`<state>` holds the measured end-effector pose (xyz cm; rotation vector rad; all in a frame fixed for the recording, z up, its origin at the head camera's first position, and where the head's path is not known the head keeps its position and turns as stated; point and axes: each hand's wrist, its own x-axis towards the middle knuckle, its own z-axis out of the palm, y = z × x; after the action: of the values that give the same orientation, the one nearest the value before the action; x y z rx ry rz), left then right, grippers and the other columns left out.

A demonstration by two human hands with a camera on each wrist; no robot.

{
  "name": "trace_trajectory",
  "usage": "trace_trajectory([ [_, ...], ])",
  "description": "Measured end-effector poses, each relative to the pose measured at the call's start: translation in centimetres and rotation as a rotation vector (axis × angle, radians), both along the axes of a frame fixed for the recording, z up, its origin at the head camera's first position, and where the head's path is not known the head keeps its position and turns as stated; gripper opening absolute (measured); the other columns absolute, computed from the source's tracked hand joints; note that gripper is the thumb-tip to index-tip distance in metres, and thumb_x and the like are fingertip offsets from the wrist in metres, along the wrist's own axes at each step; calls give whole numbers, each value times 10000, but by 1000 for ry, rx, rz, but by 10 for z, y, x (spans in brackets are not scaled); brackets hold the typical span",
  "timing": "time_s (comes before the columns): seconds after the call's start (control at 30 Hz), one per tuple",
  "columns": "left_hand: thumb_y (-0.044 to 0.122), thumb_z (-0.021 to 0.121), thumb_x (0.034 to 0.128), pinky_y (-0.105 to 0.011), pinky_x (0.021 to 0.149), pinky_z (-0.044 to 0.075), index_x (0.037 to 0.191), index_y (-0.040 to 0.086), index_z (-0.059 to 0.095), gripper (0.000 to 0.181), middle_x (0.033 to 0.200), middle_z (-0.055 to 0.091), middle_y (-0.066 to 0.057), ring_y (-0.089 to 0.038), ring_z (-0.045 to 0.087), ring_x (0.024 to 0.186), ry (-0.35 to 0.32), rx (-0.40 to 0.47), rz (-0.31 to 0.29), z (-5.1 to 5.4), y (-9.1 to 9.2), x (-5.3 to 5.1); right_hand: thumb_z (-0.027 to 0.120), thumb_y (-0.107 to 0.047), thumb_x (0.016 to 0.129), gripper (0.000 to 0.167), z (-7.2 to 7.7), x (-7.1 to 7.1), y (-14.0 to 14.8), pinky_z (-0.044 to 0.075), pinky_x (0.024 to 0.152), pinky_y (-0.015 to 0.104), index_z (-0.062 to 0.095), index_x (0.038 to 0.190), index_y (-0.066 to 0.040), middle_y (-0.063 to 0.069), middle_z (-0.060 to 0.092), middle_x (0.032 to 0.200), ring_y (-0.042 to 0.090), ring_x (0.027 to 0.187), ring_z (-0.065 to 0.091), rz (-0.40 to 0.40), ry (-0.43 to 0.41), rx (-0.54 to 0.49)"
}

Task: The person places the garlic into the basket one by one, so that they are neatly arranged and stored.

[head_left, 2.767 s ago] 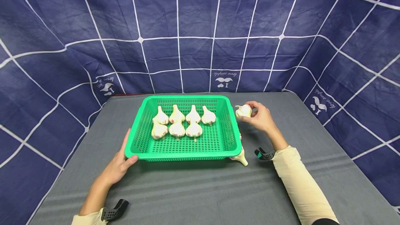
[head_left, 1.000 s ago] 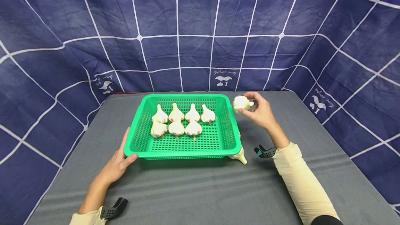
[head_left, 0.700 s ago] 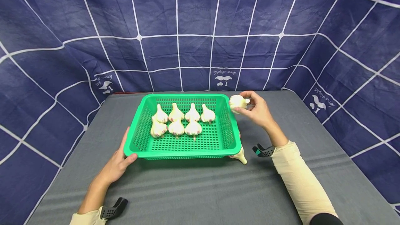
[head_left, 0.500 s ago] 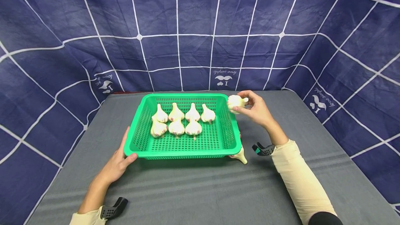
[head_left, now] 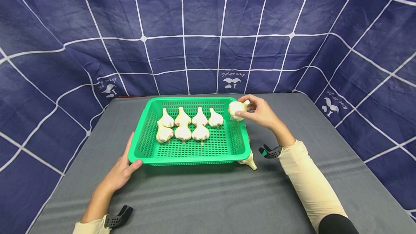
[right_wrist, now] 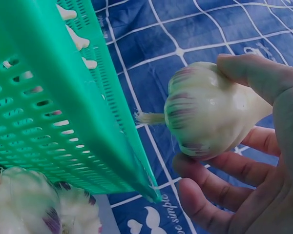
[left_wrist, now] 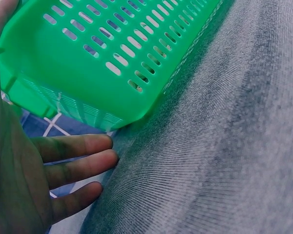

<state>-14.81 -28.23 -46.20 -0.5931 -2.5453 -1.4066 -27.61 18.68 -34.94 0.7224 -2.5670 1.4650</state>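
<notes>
A white garlic bulb (head_left: 236,110) with purple streaks is held by my right hand (head_left: 258,111), thumb on one side and fingers on the other. In the right wrist view the bulb's thin root end points toward the green basket (right_wrist: 78,97). The head view shows the bulb over the basket's right rim near the back corner. Several garlic bulbs (head_left: 183,133) stand in two rows inside the basket (head_left: 182,160). My left hand (head_left: 118,172) rests against the basket's front left corner, thumb by the rim; in the left wrist view three fingers (left_wrist: 78,168) extend straight below it.
Beside and partly behind the basket's front right corner lies more garlic (head_left: 250,161), mostly hidden in the head view. Grey cloth (head_left: 195,198) covers the table. A blue curtain with white lines (head_left: 201,53) hangs behind and at both sides.
My right hand has carried the garlic bulb leftward from beside the basket to over its right rim, turning its stem to the right. The left hand and basket stay nearly in place.
</notes>
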Motion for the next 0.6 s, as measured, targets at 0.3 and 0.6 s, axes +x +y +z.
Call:
trace_trajectory([
  [0.3,288,565,976,-100,1033,152,1601,266,-37,868,1595,140,-271,70,177,1359,2,-3,1,0,-1,-1,786,-182,856,407,4,-2,-5,542,599,373,631,1197,-24,161,642,1047,251,709,674,4,-39,44],
  [0.6,258,568,972,-89,1023,156,1602,246,-37,874,1596,140,-266,85,179,1351,0,-4,1,-1,0,0,792,-203,854,351,4,-10,-14,500,598,273,676,1129,-20,145,661,1042,240,725,674,64,-20,104],
])
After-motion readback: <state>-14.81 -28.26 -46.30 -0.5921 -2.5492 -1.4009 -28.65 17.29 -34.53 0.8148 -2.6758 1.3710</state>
